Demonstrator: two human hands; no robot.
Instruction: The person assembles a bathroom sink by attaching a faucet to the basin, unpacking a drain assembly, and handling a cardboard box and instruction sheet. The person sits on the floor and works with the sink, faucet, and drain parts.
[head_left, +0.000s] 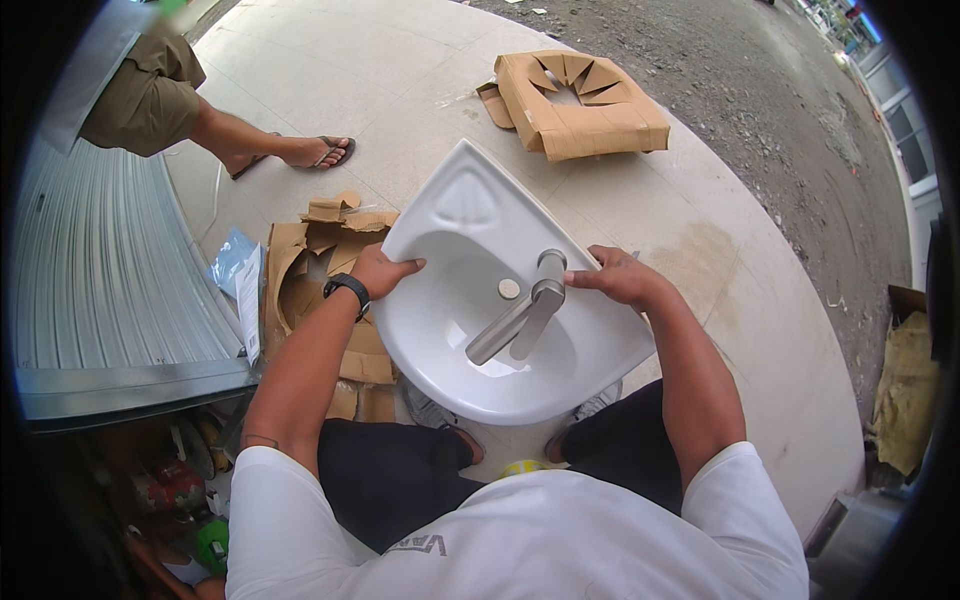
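A white corner washbasin [440, 350] is held up in front of me, above the tiled floor, with its pointed back corner facing away. On its right rim stands a brushed-metal faucet [513, 318], its spout reaching over the bowl. A round drain plug [509, 289] sits in the bowl. My left hand [380, 270] grips the left rim, thumb over the edge. Gripping the right rim beside the faucet is my right hand [618, 277], its thumb near the faucet base. The fingers under the rim are mostly hidden on both sides.
Torn cardboard [290, 285] lies left of the basin, by a blue plastic bag [232, 258]. Farther off sits a cardboard box piece [600, 130] with a cut-out hole. A person's sandalled foot [320, 152] is at the upper left, near a corrugated metal shutter [110, 270].
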